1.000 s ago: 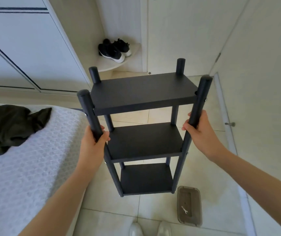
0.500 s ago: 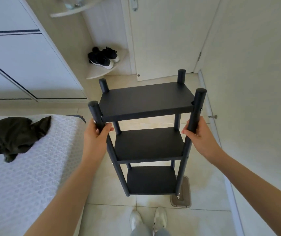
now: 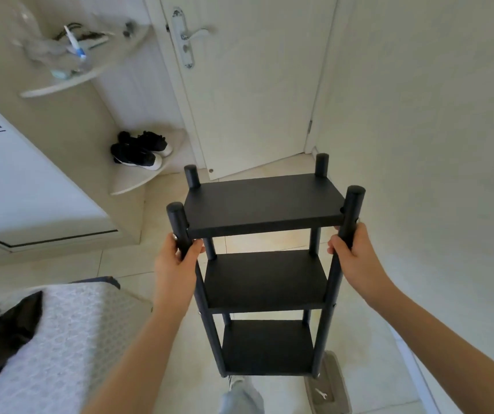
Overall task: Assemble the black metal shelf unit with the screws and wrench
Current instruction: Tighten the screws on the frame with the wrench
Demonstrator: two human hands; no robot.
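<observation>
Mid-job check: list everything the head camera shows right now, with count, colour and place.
shelf unit: 1, black, three tiers, upright in the middle
tray: 1, grey-brown, on the floor at the unit's lower right
wrench: 1, pale, in the tray
shoes: 2, black with white soles, on the lower corner shelf
corner shelves: 2, white, left of the door
door: 1, white, behind the unit
bed: 1, white cover, lower left
garment: 1, dark, on the bed
left hand: 1, grips the unit's front left post
right hand: 1, grips the front right post
</observation>
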